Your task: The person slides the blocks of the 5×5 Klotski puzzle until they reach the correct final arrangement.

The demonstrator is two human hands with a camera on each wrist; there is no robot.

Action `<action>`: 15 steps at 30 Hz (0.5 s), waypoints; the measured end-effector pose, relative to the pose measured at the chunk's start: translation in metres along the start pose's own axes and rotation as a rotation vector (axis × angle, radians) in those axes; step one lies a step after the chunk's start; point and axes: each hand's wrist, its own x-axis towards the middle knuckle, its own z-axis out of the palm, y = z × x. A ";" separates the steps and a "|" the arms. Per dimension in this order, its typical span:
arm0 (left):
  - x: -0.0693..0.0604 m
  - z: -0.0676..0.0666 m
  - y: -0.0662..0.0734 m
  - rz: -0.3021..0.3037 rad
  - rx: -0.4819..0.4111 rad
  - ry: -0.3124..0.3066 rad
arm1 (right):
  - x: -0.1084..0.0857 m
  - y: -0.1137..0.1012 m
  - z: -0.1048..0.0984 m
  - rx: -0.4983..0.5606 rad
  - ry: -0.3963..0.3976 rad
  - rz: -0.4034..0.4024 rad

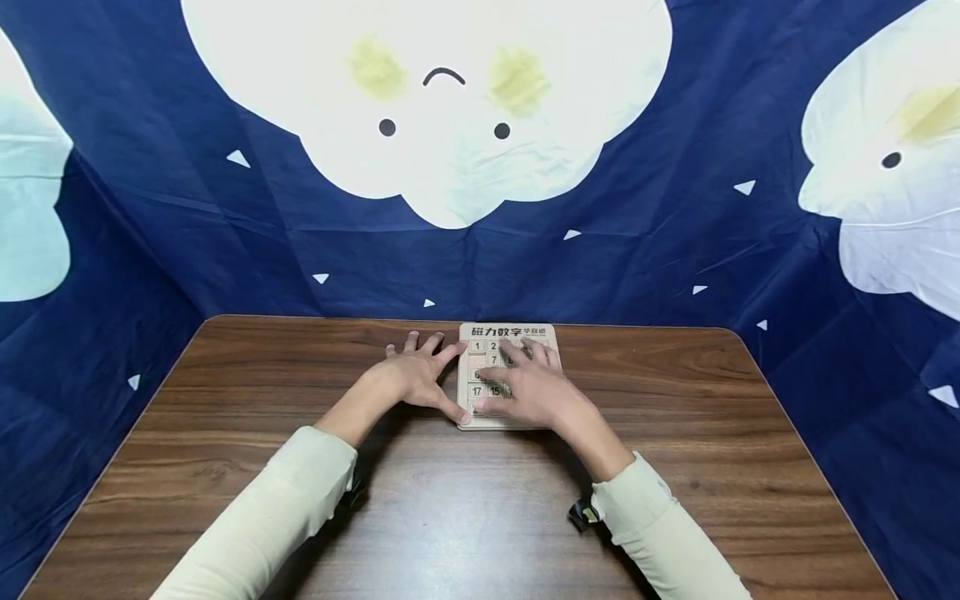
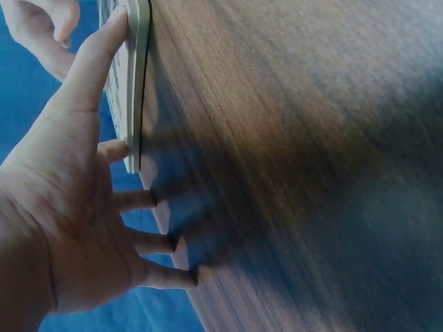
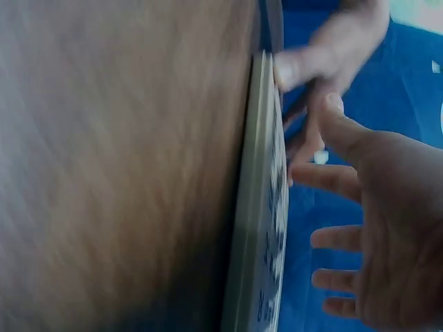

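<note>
The board (image 1: 463,379), a frame of numbered tiles, lies flat at the bench's far edge, with a gap (image 1: 477,361) beneath tile 1 (image 1: 477,346). We see the left hand (image 1: 414,377) at its left side, fingers spread, thumb on the near corner and index finger at the edge. The right hand (image 1: 536,393) is over the tiles, fingers spread and pinching nothing; we cannot tell whether its index fingertip touches. Around these extend the bench (image 1: 450,517) and, behind, a blue cloth (image 1: 300,225). We judge that a hard push could skid the lightly braced board, and that trailing fingers could nudge unintended tiles.
</note>
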 end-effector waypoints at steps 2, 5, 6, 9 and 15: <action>0.000 0.000 0.000 0.003 -0.005 -0.001 | 0.001 -0.005 0.002 -0.001 -0.017 -0.004; -0.001 0.000 0.000 0.005 -0.016 0.000 | 0.006 -0.008 0.005 -0.026 0.000 0.020; -0.002 -0.001 0.000 0.006 -0.014 0.002 | 0.008 -0.008 0.005 -0.026 0.010 0.030; -0.004 -0.001 0.000 0.005 -0.009 0.007 | 0.009 -0.002 0.004 0.002 0.030 0.040; -0.001 0.001 0.000 0.009 0.001 0.009 | -0.021 0.023 -0.003 0.066 0.078 0.057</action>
